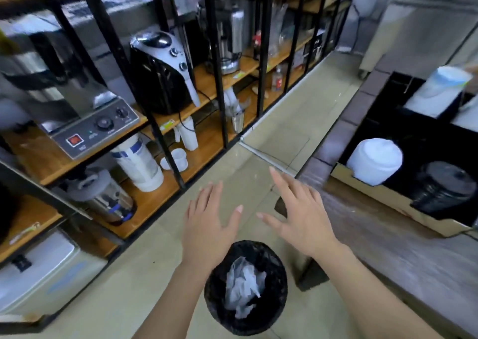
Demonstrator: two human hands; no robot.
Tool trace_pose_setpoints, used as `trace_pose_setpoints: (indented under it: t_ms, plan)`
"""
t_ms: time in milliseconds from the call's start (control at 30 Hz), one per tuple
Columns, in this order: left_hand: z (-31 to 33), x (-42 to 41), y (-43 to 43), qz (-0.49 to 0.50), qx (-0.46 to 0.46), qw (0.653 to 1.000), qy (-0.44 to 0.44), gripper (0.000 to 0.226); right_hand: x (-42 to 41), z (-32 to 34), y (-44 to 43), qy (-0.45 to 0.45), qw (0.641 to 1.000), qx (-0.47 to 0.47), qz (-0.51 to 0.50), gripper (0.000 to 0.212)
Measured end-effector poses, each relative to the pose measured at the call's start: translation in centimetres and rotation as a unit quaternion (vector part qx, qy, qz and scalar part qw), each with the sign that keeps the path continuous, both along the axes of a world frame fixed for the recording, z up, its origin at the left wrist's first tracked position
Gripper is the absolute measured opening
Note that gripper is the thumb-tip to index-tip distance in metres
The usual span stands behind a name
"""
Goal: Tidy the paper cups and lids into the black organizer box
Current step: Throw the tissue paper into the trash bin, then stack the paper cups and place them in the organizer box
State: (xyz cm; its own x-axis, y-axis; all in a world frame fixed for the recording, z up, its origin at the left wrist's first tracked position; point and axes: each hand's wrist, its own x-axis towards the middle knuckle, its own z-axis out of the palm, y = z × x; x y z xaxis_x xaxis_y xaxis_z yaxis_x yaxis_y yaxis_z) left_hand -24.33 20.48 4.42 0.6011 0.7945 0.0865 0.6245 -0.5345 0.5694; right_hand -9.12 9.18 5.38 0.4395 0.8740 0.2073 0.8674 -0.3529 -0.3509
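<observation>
Both hands are empty with fingers spread, the left hand (209,222) and right hand (300,217) above a black-lined bin (245,287) holding crumpled plastic. On the counter at right, the black organizer box (403,209) holds a white lid stack (375,161) and a black one (443,186), apparently lying sideways though blurred.

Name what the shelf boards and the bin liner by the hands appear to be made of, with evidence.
Shelf boards: probably wood or wood laminate, warm orange-brown and matt. Bin liner: thin black plastic, likely; it looks crinkled and glossy.
</observation>
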Motion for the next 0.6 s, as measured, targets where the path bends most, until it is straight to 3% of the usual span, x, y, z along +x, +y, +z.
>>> trace_pose_setpoints:
  t_ms: [333,600]
  plan:
    - [7.6,11.3,-4.8,-0.158,0.035,0.986,-0.049,0.070,7.0,8.3,-9.8,-0.048,0.980,0.054,-0.184,0.084]
    - [10.7,23.8,-14.6,-0.298,0.019,0.950,-0.090,0.066,15.6,12.2,-22.0,-0.069,0.934,0.101,-0.335,0.084]
